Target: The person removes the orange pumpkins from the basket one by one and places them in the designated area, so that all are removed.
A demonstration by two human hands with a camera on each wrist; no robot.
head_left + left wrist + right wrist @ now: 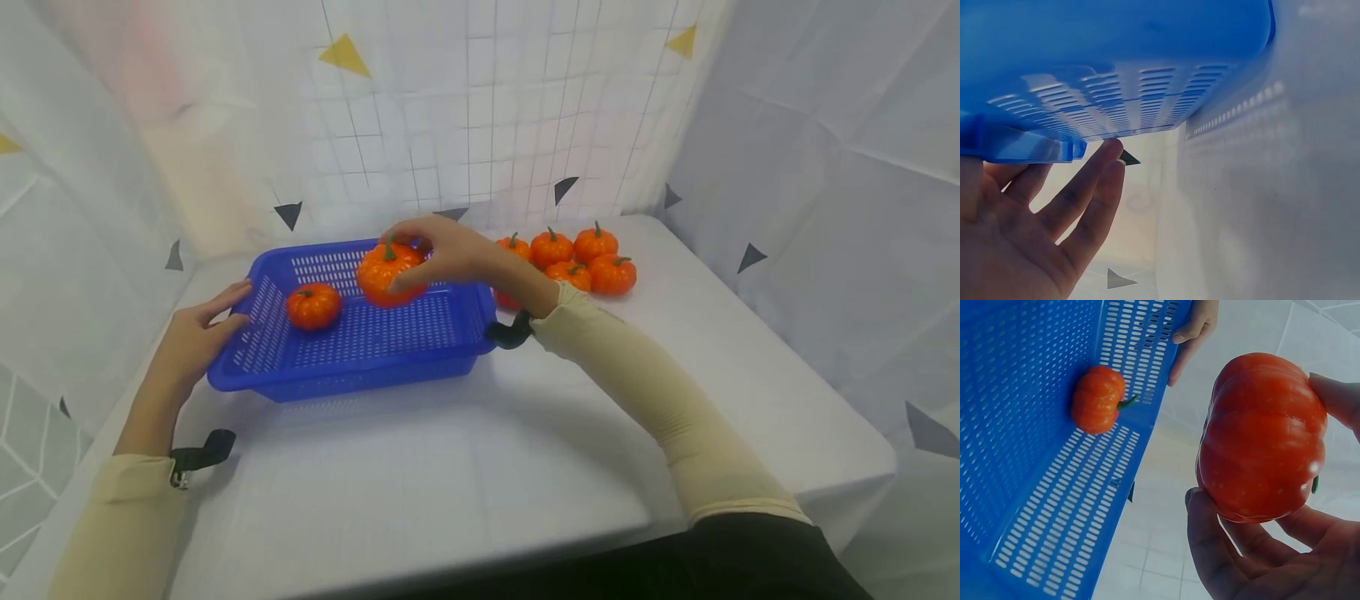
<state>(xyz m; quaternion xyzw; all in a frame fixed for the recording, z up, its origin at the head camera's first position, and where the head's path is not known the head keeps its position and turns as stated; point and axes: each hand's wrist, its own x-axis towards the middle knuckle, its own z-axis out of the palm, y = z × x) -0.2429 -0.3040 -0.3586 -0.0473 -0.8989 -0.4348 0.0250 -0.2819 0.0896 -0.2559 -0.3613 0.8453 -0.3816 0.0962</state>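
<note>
My right hand [446, 250] holds a small orange pumpkin [386, 271] with a green stem above the blue plastic basket [360, 367]. Thumb and fingertips press its sides, as the right wrist view shows with the pumpkin [1263, 437] apart from the basket wall. Another small pumpkin [313, 307] sits inside the basket, toward its left end. At the basket's left end, my left hand [191, 342] touches the rim with fairly straight fingers. From below, the left wrist view shows the left hand [1041, 225] beside the slotted wall [1116, 100].
Several more orange pumpkins [596, 243] are clustered on the white table [420, 467] to the right of the basket, some partly hidden by my right forearm. White sheeting [480, 108] with grid lines and triangles hangs behind and at both sides.
</note>
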